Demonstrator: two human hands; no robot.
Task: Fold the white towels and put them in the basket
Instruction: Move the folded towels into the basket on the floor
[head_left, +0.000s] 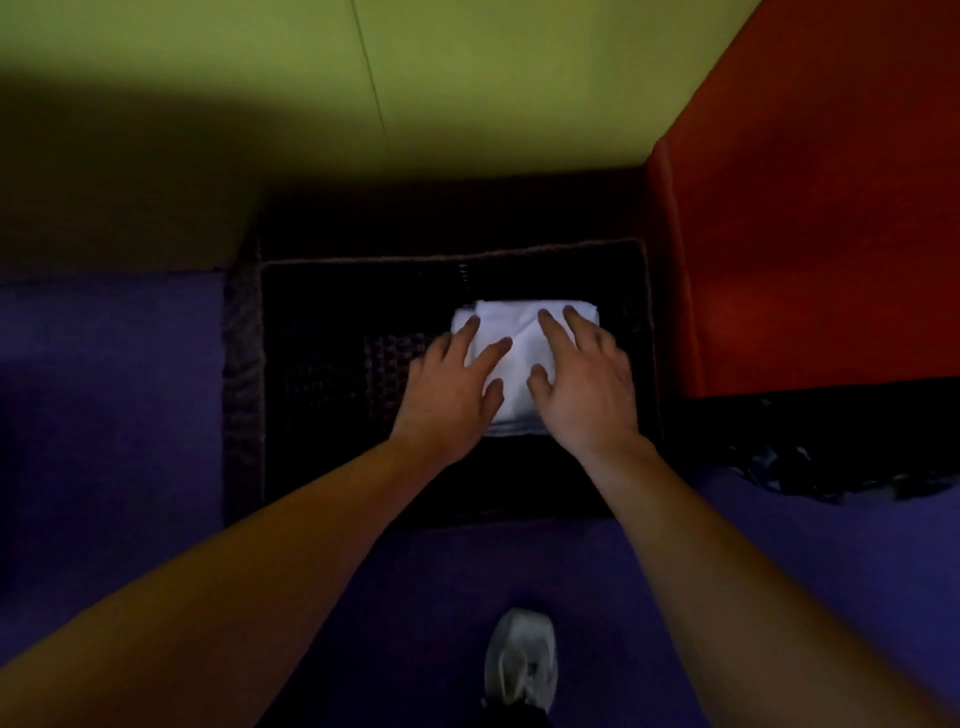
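Left hand (451, 387) and right hand (582, 382) — fingers spread flat, pressing folded white towel (517, 343) inside dark basket (322, 395).

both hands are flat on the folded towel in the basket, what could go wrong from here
1. The folded white towel sits toward the right side of the dark woven basket; lifting the left hand and right hand unevenly might drag its top layer and loosen the fold.
2. The basket interior is very dark, so a rumpled edge could go unnoticed.
3. The grey shoe stands close to the basket's near rim; a step forward could nudge it.
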